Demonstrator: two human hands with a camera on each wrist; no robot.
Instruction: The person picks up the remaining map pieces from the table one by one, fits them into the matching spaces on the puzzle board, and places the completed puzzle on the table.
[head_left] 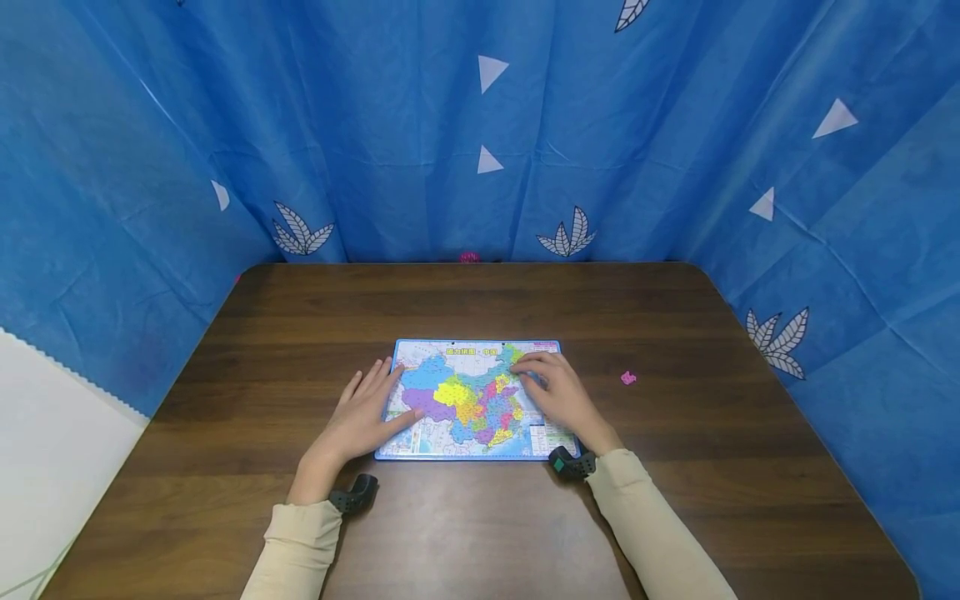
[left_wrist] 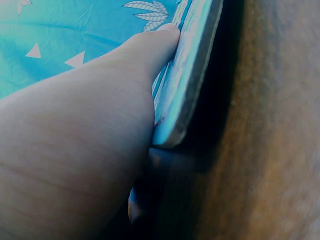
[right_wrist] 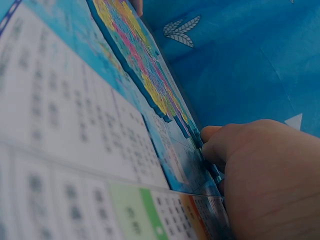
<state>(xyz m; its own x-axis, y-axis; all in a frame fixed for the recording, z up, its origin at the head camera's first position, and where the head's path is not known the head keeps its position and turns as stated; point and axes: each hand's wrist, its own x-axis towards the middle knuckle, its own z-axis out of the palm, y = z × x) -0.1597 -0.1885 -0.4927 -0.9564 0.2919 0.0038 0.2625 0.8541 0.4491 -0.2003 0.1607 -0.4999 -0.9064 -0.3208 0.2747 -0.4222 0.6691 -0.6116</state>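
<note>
A blue-edged map puzzle board point(head_left: 472, 457) with raised, coloured pieces lies on the table. My left hand point(head_left: 365, 421) rests flat across its left side, fingers spread and thumb over the lower left of the map; the thumb also shows over the board's edge in the left wrist view. At the upper right of the map, my right hand point(head_left: 558, 392) has thumb and curled fingers drawn together at a puzzle piece, mostly hidden under the fingertips. Beside them shows a green piece point(head_left: 512, 353). A loose pink puzzle piece point(head_left: 628, 378) lies on the table, right of the board.
The brown wooden table point(head_left: 480, 533) extends around the board. Blue curtains point(head_left: 420, 125) with white triangles and leaf prints hang behind and along the sides. Both wrists carry black bands point(head_left: 572, 463) close to the board's front edge.
</note>
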